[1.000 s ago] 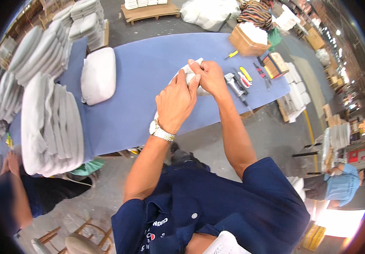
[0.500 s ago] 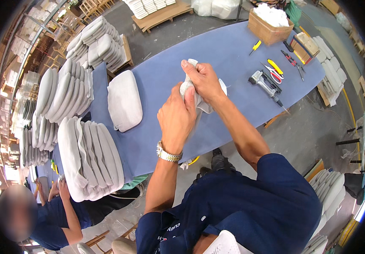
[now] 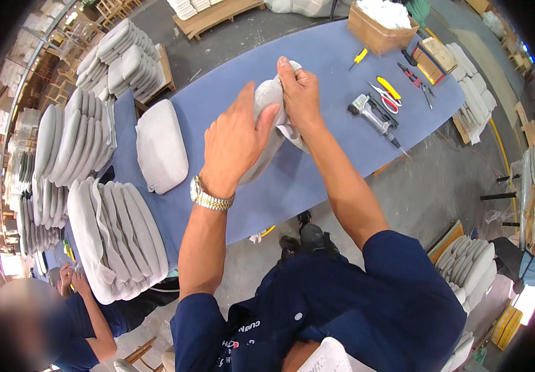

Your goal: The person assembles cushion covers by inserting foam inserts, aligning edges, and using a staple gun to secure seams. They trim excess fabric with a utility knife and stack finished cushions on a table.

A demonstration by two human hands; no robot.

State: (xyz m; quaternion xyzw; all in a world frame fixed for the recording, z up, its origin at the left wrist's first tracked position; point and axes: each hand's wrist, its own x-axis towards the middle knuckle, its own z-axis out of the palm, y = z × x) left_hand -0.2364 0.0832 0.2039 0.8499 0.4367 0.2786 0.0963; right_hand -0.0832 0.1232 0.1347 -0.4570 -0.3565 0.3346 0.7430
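Note:
A light grey padded seat cushion [image 3: 268, 94] is held up on edge above the blue table, between my two hands. My left hand [image 3: 237, 139] lies along its left side with fingers fairly straight and the thumb pressed on the near face. My right hand [image 3: 301, 99] is closed on the cushion's upper right edge, thumb pointing up, with loose cover fabric [image 3: 293, 135] hanging below it. The left fingertips are partly hidden behind the cushion. Another grey cushion [image 3: 162, 146] lies flat on the table to the left.
The blue table [image 3: 230, 80] bears a pneumatic stapler [image 3: 376, 118], red-handled scissors [image 3: 385, 99], a yellow cutter [image 3: 389, 88], pliers [image 3: 417, 80] and a carton [image 3: 382, 31] of white stuffing. Cushion stacks [image 3: 118, 235] stand left, where a co-worker's hands [image 3: 74, 278] show.
My hands have moved apart slightly, and the left fingers have straightened from a tighter grip. More of the cushion's face shows. The whole view has shifted a little.

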